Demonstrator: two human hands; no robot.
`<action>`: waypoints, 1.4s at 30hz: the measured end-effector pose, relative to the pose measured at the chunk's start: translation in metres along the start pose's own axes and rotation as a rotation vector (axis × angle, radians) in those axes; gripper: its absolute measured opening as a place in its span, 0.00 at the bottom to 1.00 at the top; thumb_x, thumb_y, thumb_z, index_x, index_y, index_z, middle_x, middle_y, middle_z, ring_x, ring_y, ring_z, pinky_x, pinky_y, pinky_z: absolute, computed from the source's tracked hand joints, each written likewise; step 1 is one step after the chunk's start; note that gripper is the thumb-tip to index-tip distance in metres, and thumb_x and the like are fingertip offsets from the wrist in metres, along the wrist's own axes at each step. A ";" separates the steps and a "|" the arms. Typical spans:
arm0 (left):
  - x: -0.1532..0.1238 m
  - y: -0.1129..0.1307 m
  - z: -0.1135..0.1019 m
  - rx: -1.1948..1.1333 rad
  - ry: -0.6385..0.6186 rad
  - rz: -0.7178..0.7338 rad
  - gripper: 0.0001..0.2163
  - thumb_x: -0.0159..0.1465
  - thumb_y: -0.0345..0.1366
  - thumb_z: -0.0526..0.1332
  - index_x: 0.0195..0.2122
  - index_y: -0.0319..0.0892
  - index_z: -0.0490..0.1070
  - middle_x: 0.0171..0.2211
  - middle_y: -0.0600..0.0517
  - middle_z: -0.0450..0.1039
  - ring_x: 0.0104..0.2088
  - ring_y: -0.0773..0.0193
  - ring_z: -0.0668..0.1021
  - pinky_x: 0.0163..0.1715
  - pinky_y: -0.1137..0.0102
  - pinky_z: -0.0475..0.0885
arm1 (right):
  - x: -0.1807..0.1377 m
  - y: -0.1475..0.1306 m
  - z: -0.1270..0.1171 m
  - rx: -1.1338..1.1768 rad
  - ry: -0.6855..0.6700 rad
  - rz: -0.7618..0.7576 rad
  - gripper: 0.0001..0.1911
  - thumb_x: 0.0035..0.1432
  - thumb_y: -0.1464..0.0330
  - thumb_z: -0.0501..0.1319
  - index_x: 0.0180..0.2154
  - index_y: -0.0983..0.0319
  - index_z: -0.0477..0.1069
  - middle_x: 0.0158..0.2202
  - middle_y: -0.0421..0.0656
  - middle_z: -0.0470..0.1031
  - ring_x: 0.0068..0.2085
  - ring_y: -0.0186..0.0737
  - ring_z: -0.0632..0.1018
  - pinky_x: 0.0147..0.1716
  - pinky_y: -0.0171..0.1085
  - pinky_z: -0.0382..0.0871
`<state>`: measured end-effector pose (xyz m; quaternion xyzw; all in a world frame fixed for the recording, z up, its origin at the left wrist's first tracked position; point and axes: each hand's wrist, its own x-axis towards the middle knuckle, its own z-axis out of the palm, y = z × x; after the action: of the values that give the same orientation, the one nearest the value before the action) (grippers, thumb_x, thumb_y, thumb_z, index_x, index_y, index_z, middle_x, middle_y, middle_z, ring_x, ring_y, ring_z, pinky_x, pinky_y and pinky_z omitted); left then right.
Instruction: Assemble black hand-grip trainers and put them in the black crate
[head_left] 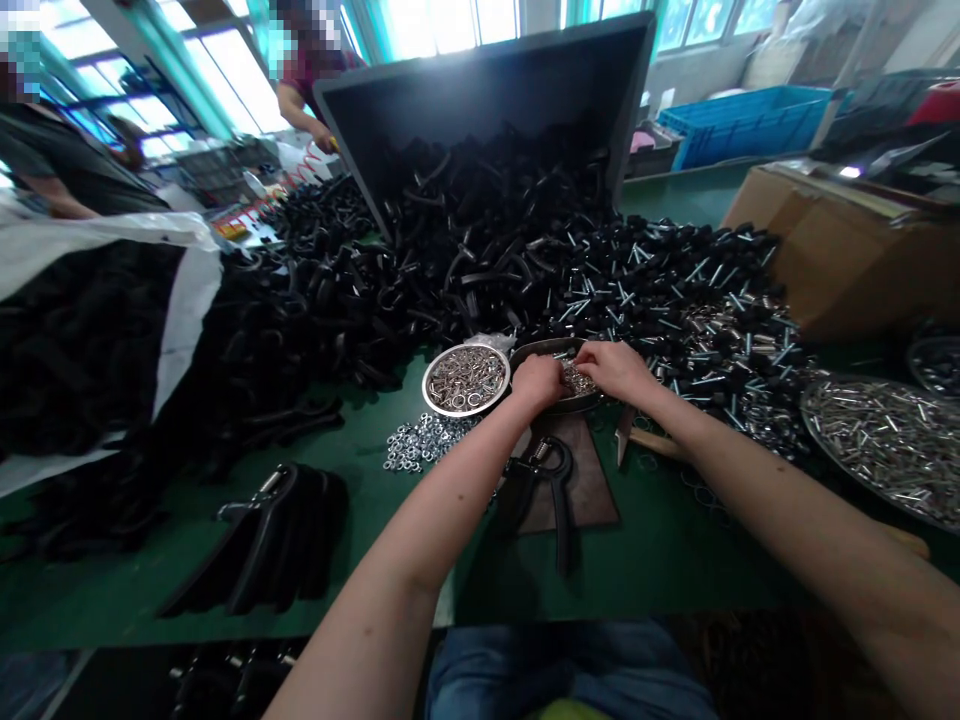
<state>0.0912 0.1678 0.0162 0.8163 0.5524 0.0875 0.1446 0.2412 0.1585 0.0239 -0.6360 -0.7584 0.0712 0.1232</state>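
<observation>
Both of my hands reach into a dark round bowl (577, 404) of small metal parts (574, 378). My left hand (538, 381) is at the bowl's left side, its fingers curled down among the parts and partly hidden. From the right comes my right hand (613, 370), thumb and fingertips pinched together over the parts; what they hold is too small to make out. Directly in front of me a black hand grip exerciser (561, 490) with a metal spring lies on a brown board (596, 490). A hammer (637, 438) lies partly beneath my right forearm.
A metal bowl of small pins (465, 380) stands left of my hands, beside loose nuts (420, 442). Assembled grips (277, 540) stand in a row at left. Black handles (480, 250) spill from a grey bin (487, 90). Right are a pin tray (892, 450) and cardboard box (840, 250).
</observation>
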 end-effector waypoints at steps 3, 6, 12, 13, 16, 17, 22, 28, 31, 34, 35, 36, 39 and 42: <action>0.006 0.003 0.006 -0.004 -0.014 -0.038 0.09 0.53 0.36 0.65 0.34 0.39 0.78 0.34 0.42 0.77 0.38 0.51 0.77 0.39 0.63 0.69 | -0.006 0.001 -0.004 0.106 0.043 -0.004 0.09 0.53 0.70 0.56 0.35 0.59 0.74 0.32 0.41 0.78 0.34 0.38 0.76 0.33 0.34 0.64; 0.006 -0.003 0.006 -0.030 0.001 -0.047 0.10 0.57 0.38 0.61 0.37 0.40 0.78 0.35 0.43 0.77 0.38 0.53 0.77 0.39 0.65 0.69 | -0.019 -0.003 -0.008 0.200 0.095 -0.006 0.09 0.54 0.70 0.55 0.37 0.60 0.72 0.32 0.40 0.78 0.34 0.36 0.76 0.34 0.33 0.65; 0.001 -0.019 0.001 -0.104 0.025 -0.019 0.10 0.57 0.40 0.62 0.35 0.42 0.78 0.33 0.48 0.78 0.35 0.60 0.77 0.38 0.70 0.68 | -0.055 -0.020 -0.003 0.647 -0.046 -0.095 0.06 0.54 0.68 0.58 0.33 0.61 0.72 0.30 0.39 0.78 0.32 0.35 0.76 0.34 0.34 0.66; 0.000 -0.021 0.000 -0.114 0.030 -0.021 0.10 0.57 0.40 0.62 0.35 0.42 0.78 0.33 0.48 0.78 0.35 0.60 0.77 0.38 0.70 0.68 | -0.059 -0.023 0.000 0.668 -0.117 -0.116 0.05 0.53 0.68 0.58 0.32 0.61 0.72 0.30 0.39 0.77 0.32 0.35 0.76 0.34 0.35 0.66; -0.002 -0.024 0.000 -0.142 0.047 -0.035 0.09 0.56 0.39 0.63 0.34 0.41 0.78 0.32 0.49 0.78 0.34 0.61 0.76 0.38 0.70 0.68 | -0.067 -0.031 0.011 0.629 -0.220 -0.179 0.05 0.52 0.69 0.60 0.30 0.61 0.74 0.31 0.39 0.76 0.34 0.36 0.75 0.36 0.35 0.66; -0.003 -0.025 -0.001 -0.151 0.053 -0.040 0.08 0.56 0.38 0.63 0.34 0.41 0.78 0.32 0.49 0.78 0.34 0.61 0.76 0.38 0.69 0.68 | -0.068 -0.033 0.014 0.615 -0.226 -0.197 0.05 0.52 0.70 0.60 0.30 0.61 0.74 0.31 0.39 0.76 0.34 0.36 0.75 0.37 0.35 0.66; -0.005 -0.027 -0.001 -0.221 0.064 -0.043 0.05 0.55 0.33 0.63 0.32 0.40 0.77 0.30 0.50 0.77 0.33 0.61 0.75 0.38 0.69 0.68 | -0.067 -0.039 0.023 0.577 -0.237 -0.262 0.03 0.51 0.71 0.61 0.29 0.62 0.74 0.32 0.40 0.74 0.35 0.35 0.74 0.38 0.35 0.66; -0.011 -0.029 -0.007 -0.352 0.097 -0.055 0.04 0.56 0.33 0.63 0.29 0.38 0.75 0.27 0.51 0.75 0.30 0.65 0.73 0.35 0.69 0.67 | -0.064 -0.042 0.021 0.503 -0.248 -0.290 0.03 0.52 0.71 0.61 0.29 0.62 0.74 0.32 0.40 0.73 0.34 0.35 0.74 0.38 0.35 0.65; -0.024 -0.031 -0.014 -0.425 0.123 -0.044 0.05 0.58 0.35 0.61 0.31 0.38 0.73 0.28 0.52 0.74 0.29 0.67 0.73 0.32 0.72 0.67 | -0.063 -0.045 0.019 0.450 -0.259 -0.297 0.03 0.52 0.72 0.61 0.29 0.62 0.74 0.32 0.40 0.73 0.35 0.35 0.74 0.38 0.34 0.64; -0.047 -0.034 -0.021 -0.554 0.145 -0.037 0.06 0.59 0.36 0.59 0.32 0.38 0.71 0.27 0.53 0.72 0.26 0.70 0.71 0.29 0.74 0.66 | -0.062 -0.048 0.017 0.391 -0.275 -0.295 0.03 0.51 0.72 0.61 0.29 0.61 0.74 0.32 0.40 0.74 0.36 0.36 0.74 0.38 0.34 0.63; -0.057 -0.036 -0.022 -0.623 0.147 -0.036 0.06 0.59 0.36 0.59 0.32 0.38 0.70 0.27 0.54 0.72 0.26 0.70 0.71 0.28 0.74 0.66 | -0.061 -0.049 0.016 0.372 -0.283 -0.288 0.03 0.51 0.72 0.61 0.29 0.61 0.75 0.32 0.40 0.75 0.36 0.36 0.74 0.37 0.34 0.63; -0.069 -0.038 -0.023 -0.693 0.140 -0.033 0.06 0.59 0.36 0.59 0.31 0.38 0.70 0.26 0.54 0.71 0.25 0.70 0.70 0.27 0.74 0.66 | -0.060 -0.050 0.015 0.353 -0.292 -0.277 0.03 0.51 0.72 0.61 0.29 0.61 0.75 0.31 0.40 0.75 0.35 0.37 0.74 0.36 0.34 0.63; -0.103 -0.042 -0.020 -0.800 0.077 -0.019 0.06 0.58 0.36 0.60 0.30 0.38 0.70 0.26 0.54 0.70 0.27 0.69 0.71 0.28 0.74 0.65 | -0.056 -0.053 0.014 0.307 -0.334 -0.230 0.03 0.49 0.70 0.62 0.29 0.60 0.75 0.28 0.39 0.76 0.30 0.36 0.74 0.29 0.33 0.61; -0.131 -0.041 -0.012 -0.737 0.023 0.029 0.05 0.58 0.36 0.62 0.29 0.40 0.70 0.30 0.53 0.72 0.32 0.66 0.72 0.34 0.71 0.66 | -0.050 -0.057 0.012 0.276 -0.376 -0.215 0.03 0.47 0.71 0.63 0.27 0.59 0.74 0.25 0.38 0.75 0.28 0.36 0.74 0.25 0.32 0.59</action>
<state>0.0023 0.0627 0.0160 0.7160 0.4738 0.2918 0.4216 0.1917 0.0992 0.0224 -0.5046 -0.8144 0.2773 0.0723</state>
